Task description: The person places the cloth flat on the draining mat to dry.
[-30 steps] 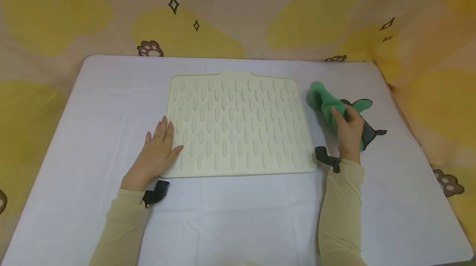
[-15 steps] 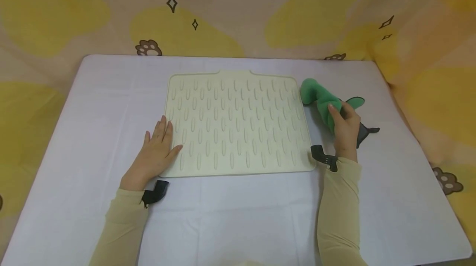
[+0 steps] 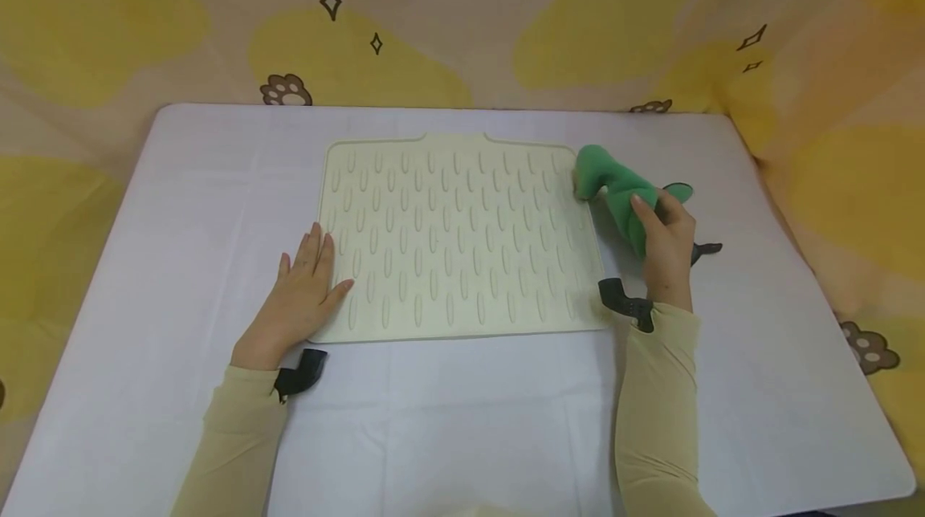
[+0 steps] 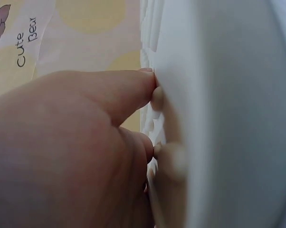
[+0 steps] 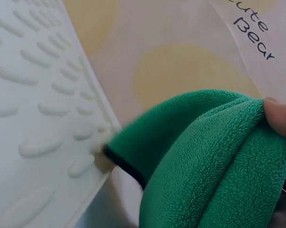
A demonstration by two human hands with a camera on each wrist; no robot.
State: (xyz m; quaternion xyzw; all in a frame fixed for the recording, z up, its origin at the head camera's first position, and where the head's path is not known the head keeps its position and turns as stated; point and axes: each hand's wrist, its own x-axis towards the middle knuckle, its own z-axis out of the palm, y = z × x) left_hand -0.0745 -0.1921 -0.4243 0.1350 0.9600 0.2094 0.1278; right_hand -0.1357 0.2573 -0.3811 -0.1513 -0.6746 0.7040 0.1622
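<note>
A pale cream mat (image 3: pixel 462 244) with raised oval bumps and a tab on its far edge lies on the table. My left hand (image 3: pixel 296 296) rests flat on the mat's left edge, fingers straight; in the left wrist view its thumb (image 4: pixel 128 90) touches the bumpy surface. On the other side, my right hand (image 3: pixel 668 248) pinches a bunched green terry cloth (image 3: pixel 625 196) with a dark edge. One folded end of the cloth meets the mat's far right corner. A dark grey corner with a loop sticks out behind the hand. The right wrist view shows the cloth (image 5: pixel 214 161) close up.
A white cloth covers the table (image 3: pixel 462 421). Behind it and at the sides hangs a yellow patterned curtain (image 3: pixel 433 19). Black wrist cameras sit at both cuffs, the right one (image 3: pixel 625 304) near the mat's right edge.
My right hand has moved slightly left and away from me, bringing the green cloth from beside the mat to its far right corner. The left hand stays in place.
</note>
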